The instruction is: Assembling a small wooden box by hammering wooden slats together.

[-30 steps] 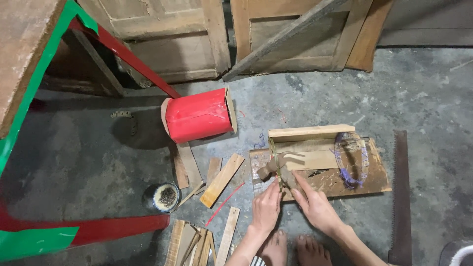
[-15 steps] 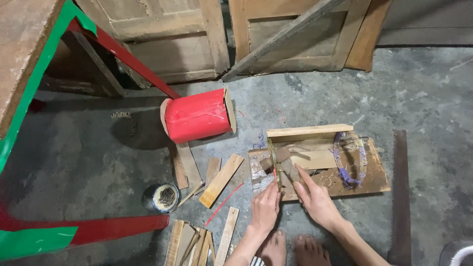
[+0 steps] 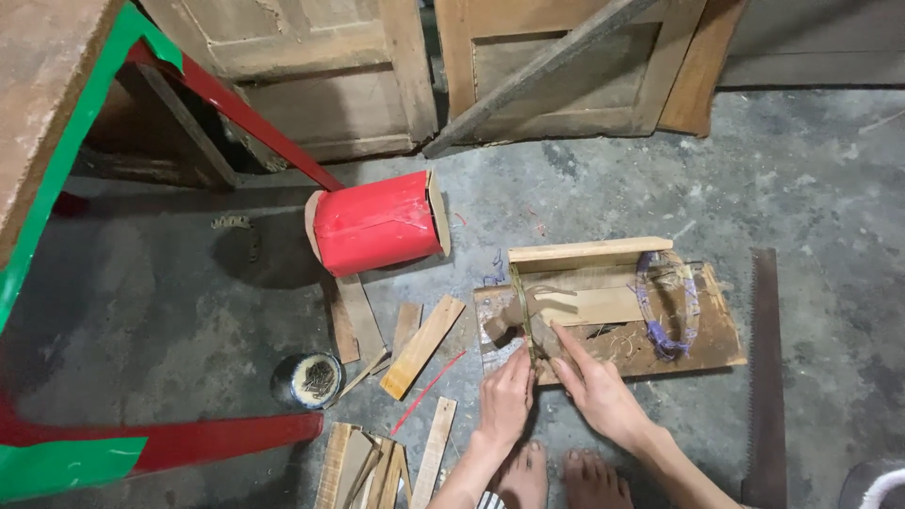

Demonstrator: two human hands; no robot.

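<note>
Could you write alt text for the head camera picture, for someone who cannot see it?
Seen from above, a person's left hand and right hand press on a wooden board on a concrete floor, beside a claw hammer. A red roll, wood strips and a handsaw lie around.

Both hands' fingers [image 3: 517, 363] on claw hammer [image 3: 524, 311]

hammer [image 3: 517, 316] on board [image 3: 702, 344], saw [image 3: 764, 377] perhaps right

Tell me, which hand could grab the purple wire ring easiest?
Probably the right hand. It rests on the wooden board nearer the purple wire ring, while the left hand sits farther away at the board's other end.
</note>
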